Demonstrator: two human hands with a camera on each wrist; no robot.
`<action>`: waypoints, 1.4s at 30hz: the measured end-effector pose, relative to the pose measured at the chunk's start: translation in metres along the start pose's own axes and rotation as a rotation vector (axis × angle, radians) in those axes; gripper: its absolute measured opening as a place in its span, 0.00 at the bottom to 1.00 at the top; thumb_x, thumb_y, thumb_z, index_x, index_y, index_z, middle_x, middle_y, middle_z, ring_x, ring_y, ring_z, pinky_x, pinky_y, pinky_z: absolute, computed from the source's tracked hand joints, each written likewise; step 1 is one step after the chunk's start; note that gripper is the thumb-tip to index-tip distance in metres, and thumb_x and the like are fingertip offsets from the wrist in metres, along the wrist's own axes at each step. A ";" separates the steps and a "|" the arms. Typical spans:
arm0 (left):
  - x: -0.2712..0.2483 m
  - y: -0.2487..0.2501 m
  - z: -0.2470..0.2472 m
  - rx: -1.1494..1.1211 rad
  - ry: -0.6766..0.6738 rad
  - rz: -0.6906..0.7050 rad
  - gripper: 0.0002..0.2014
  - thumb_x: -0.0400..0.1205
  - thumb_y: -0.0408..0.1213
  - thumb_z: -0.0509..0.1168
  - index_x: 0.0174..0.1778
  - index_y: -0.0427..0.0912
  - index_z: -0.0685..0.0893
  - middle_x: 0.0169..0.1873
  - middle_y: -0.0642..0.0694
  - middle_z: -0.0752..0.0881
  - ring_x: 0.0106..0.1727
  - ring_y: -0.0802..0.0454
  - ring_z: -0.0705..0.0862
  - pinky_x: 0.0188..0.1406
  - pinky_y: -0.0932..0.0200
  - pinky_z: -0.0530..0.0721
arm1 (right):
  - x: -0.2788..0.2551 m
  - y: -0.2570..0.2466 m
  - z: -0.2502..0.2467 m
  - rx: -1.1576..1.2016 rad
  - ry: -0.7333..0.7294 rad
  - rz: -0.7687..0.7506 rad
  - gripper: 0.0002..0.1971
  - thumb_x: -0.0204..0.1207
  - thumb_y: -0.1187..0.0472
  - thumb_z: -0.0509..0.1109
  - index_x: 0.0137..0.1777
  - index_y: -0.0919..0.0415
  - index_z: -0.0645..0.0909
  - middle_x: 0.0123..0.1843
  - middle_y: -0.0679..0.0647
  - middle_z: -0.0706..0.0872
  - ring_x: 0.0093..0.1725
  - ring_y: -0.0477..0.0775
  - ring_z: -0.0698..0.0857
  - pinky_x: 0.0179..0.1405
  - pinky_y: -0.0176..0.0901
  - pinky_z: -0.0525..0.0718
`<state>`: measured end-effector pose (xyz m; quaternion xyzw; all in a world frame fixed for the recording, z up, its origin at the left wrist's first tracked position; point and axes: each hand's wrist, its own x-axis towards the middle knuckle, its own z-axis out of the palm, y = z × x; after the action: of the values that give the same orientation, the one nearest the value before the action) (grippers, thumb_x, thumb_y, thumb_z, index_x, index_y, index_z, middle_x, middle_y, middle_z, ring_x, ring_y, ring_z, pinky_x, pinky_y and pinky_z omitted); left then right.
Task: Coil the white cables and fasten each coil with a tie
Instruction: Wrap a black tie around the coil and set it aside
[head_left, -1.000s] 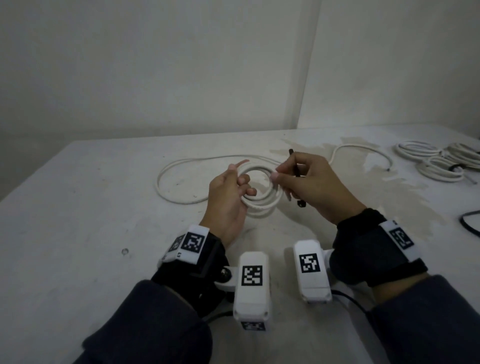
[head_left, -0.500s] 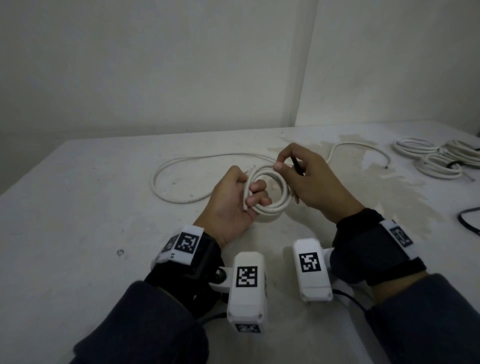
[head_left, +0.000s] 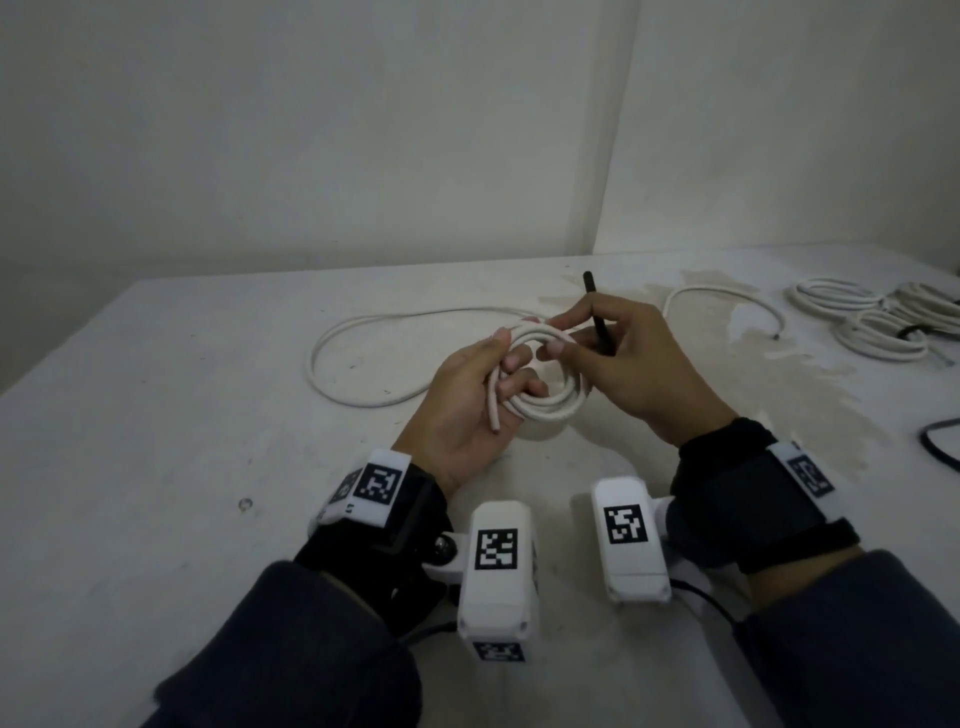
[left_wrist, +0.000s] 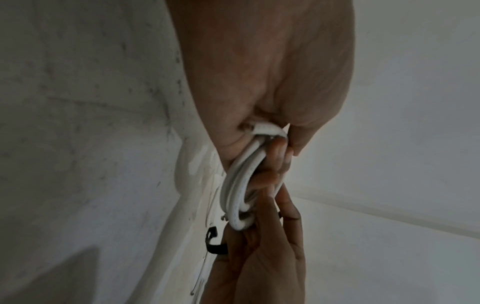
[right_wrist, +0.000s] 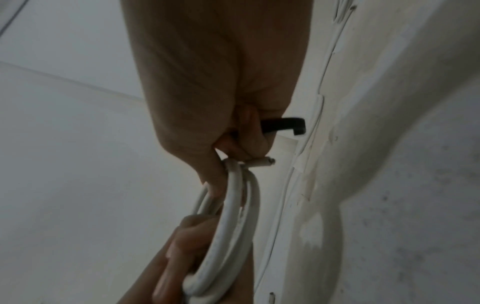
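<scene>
Bare pale walls meet in a corner behind the stained white bench, and over its middle the person holds a small coil of the white cable just off the surface. The left hand has its fingers curled through the coil, clamping the turns with the cut end poking out below the palm; the right hand pinches the coil's far side at about one o'clock while also gripping a black tie upright. To my eye the winding is only partly done: a long slack loop trails off toward ten o'clock on the bench. Best to feed that slack in evenly, keeping each turn the same width and the left grip firm so nothing springs open. Finished coils lie at two o'clock, a dark cord at three; neither looks in the way, though the trailing tail could snag on itself
</scene>
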<state>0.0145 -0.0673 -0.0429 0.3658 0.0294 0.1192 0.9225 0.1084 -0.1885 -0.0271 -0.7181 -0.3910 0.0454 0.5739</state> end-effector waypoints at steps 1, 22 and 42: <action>-0.001 0.000 0.000 0.018 -0.033 -0.011 0.13 0.88 0.33 0.49 0.58 0.31 0.75 0.27 0.49 0.72 0.21 0.61 0.69 0.33 0.65 0.80 | 0.000 0.001 0.000 -0.011 0.019 -0.014 0.09 0.74 0.70 0.75 0.40 0.54 0.83 0.35 0.61 0.90 0.30 0.49 0.84 0.33 0.44 0.79; 0.003 0.008 -0.002 -0.065 0.168 -0.242 0.11 0.87 0.40 0.52 0.46 0.38 0.76 0.16 0.52 0.66 0.13 0.60 0.60 0.18 0.67 0.72 | 0.001 0.004 0.002 -0.087 -0.058 -0.027 0.05 0.73 0.68 0.76 0.47 0.64 0.85 0.34 0.56 0.90 0.32 0.46 0.86 0.35 0.38 0.80; 0.006 0.002 0.009 0.225 0.302 -0.099 0.10 0.86 0.35 0.59 0.38 0.41 0.72 0.14 0.53 0.64 0.12 0.61 0.60 0.11 0.70 0.62 | -0.002 0.000 0.005 -0.116 -0.007 0.024 0.06 0.70 0.68 0.79 0.45 0.62 0.86 0.36 0.60 0.90 0.32 0.47 0.86 0.37 0.43 0.84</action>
<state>0.0208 -0.0703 -0.0344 0.4425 0.1985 0.1234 0.8658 0.1042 -0.1857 -0.0296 -0.7545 -0.3863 0.0320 0.5296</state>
